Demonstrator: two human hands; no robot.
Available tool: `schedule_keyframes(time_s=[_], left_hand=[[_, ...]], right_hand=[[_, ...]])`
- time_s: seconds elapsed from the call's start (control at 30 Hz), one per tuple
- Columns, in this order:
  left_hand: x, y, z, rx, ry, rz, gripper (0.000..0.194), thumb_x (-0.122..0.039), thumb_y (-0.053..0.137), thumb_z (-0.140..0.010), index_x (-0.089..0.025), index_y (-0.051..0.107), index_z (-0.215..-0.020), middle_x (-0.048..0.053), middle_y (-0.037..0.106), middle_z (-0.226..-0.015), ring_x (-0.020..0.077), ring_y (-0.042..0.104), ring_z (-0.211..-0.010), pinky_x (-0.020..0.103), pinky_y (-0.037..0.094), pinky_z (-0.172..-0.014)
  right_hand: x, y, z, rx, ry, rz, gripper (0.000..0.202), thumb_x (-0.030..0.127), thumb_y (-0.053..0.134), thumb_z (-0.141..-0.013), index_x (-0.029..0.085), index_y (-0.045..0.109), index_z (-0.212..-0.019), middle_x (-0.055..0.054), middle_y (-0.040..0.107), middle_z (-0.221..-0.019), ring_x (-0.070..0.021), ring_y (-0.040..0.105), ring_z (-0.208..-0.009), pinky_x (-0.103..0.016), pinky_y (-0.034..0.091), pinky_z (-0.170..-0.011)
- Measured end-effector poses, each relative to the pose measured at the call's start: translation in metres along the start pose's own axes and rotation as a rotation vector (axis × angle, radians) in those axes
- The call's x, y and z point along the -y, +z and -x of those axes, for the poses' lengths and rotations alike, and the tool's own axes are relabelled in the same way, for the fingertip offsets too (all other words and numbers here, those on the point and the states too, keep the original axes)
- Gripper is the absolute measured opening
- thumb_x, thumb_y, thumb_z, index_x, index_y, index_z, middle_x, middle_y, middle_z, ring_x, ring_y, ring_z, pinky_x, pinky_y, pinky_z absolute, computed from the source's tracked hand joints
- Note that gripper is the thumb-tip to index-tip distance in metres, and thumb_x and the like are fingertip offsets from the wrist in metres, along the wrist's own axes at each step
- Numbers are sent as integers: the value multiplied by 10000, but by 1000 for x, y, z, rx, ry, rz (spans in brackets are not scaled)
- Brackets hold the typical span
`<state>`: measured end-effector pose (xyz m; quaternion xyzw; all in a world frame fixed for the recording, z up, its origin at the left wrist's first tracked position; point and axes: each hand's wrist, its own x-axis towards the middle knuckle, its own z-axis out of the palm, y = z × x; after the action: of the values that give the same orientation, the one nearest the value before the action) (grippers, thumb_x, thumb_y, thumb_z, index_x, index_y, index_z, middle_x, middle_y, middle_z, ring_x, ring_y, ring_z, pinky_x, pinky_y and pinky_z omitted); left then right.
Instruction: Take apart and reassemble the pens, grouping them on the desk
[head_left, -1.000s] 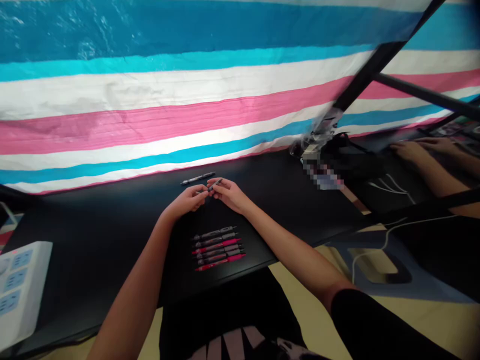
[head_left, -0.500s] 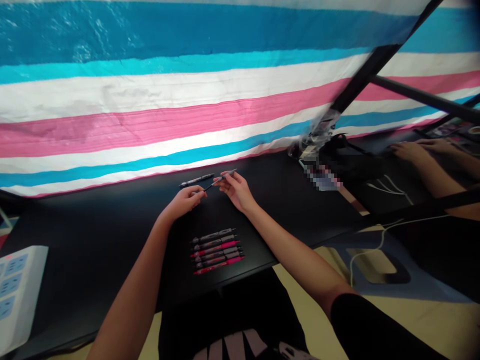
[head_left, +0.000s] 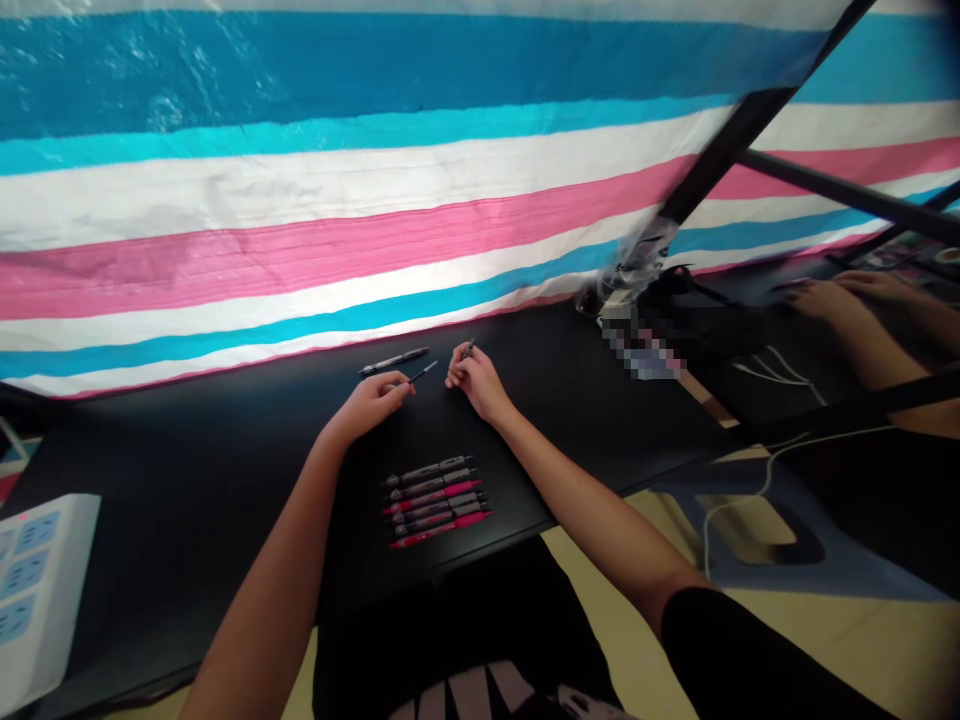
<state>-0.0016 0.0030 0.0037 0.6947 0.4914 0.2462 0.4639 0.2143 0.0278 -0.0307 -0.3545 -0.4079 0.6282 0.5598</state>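
over the black tabletop (head_left: pixel 225 480), the left hand (head_left: pixel 373 402), nearly closed, pinches a slim rod (head_left: pixel 424 371) whose long axis slants away and rightward, its pale tip apart from the right hand (head_left: pixel 478 382), which curls round a mostly hidden grey pen piece (head_left: pixel 469 349).

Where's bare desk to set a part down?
Largest: black table between white power strip and left forearm. Second: right of the right hand, up to the pixelated item. Crowded: nearside of the hands, where the pen row lies, and just beyond the left hand, where a single pen lies.
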Motion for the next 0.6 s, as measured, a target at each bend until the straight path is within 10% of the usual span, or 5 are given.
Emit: schedule_keyframes(time_s=[0.6], left_hand=[[10, 8, -6, -114, 110, -248, 336, -462, 538, -934, -176, 712, -952, -19, 541, -610, 155, 493, -577, 273, 334, -578]], right_hand=[[-8, -7, -2, 64, -107, 386, 364, 513, 851, -716, 191, 701, -799, 59, 503, -574, -118, 467, -571, -270, 370, -582]])
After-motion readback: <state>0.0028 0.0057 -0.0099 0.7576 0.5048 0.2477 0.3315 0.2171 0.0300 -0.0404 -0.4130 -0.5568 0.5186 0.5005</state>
